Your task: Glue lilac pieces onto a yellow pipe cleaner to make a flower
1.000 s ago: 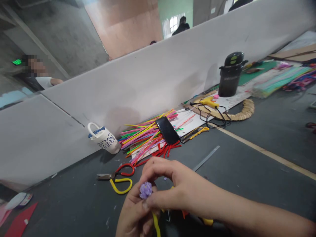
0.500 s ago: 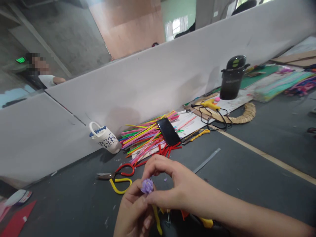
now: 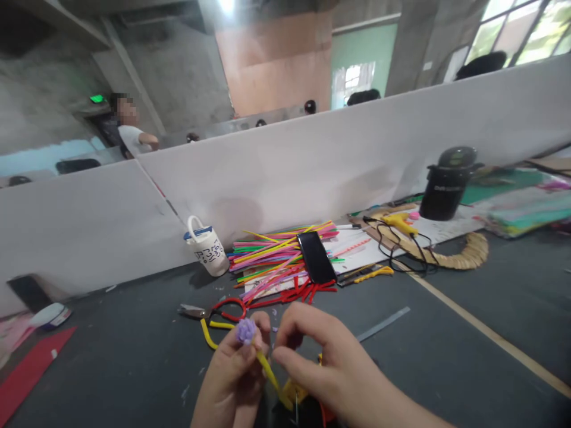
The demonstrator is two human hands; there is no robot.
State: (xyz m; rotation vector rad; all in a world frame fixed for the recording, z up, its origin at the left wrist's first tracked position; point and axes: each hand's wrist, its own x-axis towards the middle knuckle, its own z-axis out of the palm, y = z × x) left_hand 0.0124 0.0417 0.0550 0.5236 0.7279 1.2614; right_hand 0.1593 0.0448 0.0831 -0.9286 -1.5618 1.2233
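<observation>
My left hand (image 3: 234,368) pinches a small purple flower (image 3: 246,331) with ruffled petals. A yellow fuzzy stem (image 3: 269,374) slants down to the right from beneath the flower. Just right of it, my right hand (image 3: 323,351) hovers with bent fingers, its thumb and forefinger apart and nothing visible between them. Under the hands is a yellow, black and orange thing (image 3: 294,393) with a thin metal wire, mostly hidden. Scissors (image 3: 209,312) with red and yellow handles lie open beyond my left hand, which partly covers the yellow handle.
Coloured pipe cleaners (image 3: 267,255) lie under a phone (image 3: 316,257), beside a white mug-shaped holder (image 3: 207,249). Farther right are a cutter (image 3: 370,273), a yellow glue gun (image 3: 401,223), a ring-shaped form (image 3: 473,252) and a black tumbler (image 3: 446,187). A white partition (image 3: 285,172) runs behind.
My right hand has come away from the flower and now sits to its right. My left hand still holds the flower, with more of the yellow stem showing. The view has tilted up.
</observation>
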